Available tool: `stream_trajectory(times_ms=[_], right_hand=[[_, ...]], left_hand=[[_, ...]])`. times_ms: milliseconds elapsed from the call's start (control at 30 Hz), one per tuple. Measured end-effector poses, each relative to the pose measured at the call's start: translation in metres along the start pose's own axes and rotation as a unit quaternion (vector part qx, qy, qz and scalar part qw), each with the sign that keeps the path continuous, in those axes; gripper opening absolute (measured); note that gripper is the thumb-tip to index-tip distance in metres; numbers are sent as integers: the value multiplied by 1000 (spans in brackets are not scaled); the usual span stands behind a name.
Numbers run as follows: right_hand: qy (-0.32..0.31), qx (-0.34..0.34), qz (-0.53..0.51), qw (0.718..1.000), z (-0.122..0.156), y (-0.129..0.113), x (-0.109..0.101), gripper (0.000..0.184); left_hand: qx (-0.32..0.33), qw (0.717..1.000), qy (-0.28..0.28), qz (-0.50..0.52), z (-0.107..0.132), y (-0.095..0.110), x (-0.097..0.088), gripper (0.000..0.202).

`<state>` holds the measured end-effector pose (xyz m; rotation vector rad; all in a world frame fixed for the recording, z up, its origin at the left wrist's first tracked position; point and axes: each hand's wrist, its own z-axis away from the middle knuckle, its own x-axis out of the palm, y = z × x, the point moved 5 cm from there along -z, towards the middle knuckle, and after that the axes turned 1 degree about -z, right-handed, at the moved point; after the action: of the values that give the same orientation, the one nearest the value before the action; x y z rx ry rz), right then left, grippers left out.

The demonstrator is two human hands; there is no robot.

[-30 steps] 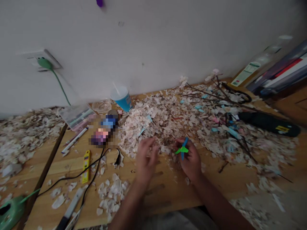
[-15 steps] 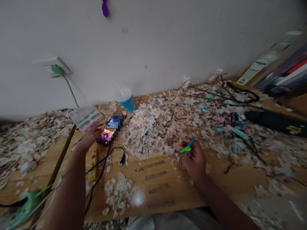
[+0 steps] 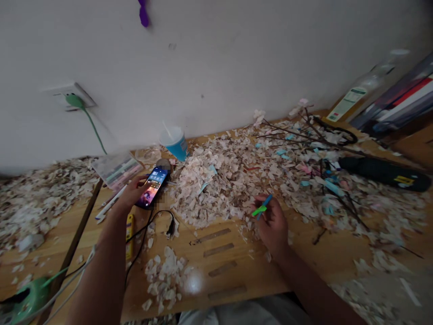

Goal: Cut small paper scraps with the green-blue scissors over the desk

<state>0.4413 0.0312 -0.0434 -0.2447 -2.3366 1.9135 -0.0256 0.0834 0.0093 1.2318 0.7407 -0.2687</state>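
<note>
My left hand (image 3: 132,193) lies at the left edge of a lit smartphone (image 3: 153,188), its fingers stretched out and touching the phone. The phone rests on the wooden table, screen up. My right hand (image 3: 275,225) is closed in a pinch round a thin blue stick with a bright green piece (image 3: 260,211) across it; its exact kind is unclear. That hand hovers by the near right side of a heap of pale, petal-like scraps (image 3: 206,189). White pens (image 3: 110,206) and a yellow packet (image 3: 129,237) lie close to my left forearm.
A blue cup (image 3: 177,146) with a straw stands behind the phone, beside a clear case of markers (image 3: 122,169). A black cable (image 3: 171,225) crosses the table. Twigs (image 3: 304,131), a dark folded umbrella (image 3: 382,174) and a bottle (image 3: 355,97) occupy the right.
The view has shifted a little. My left hand stays at the phone, whose screen picture looks different. My right hand keeps its hold on the blue stick, almost unmoved.
</note>
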Motion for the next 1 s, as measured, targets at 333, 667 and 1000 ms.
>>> stream_trajectory(times_ms=[333, 667, 1000], right_hand=[[-13, 4, 1, 1000, 1, 6, 0, 28], [-10, 3, -9, 1000, 1, 3, 0, 26], [-1, -14, -37, 999, 3, 2, 0, 25]], left_hand=[[-5, 999, 11, -39, 2, -6, 2, 68], [42, 980, 148, -130, 6, 7, -13, 35], [505, 833, 226, -25, 208, 157, 121, 39]])
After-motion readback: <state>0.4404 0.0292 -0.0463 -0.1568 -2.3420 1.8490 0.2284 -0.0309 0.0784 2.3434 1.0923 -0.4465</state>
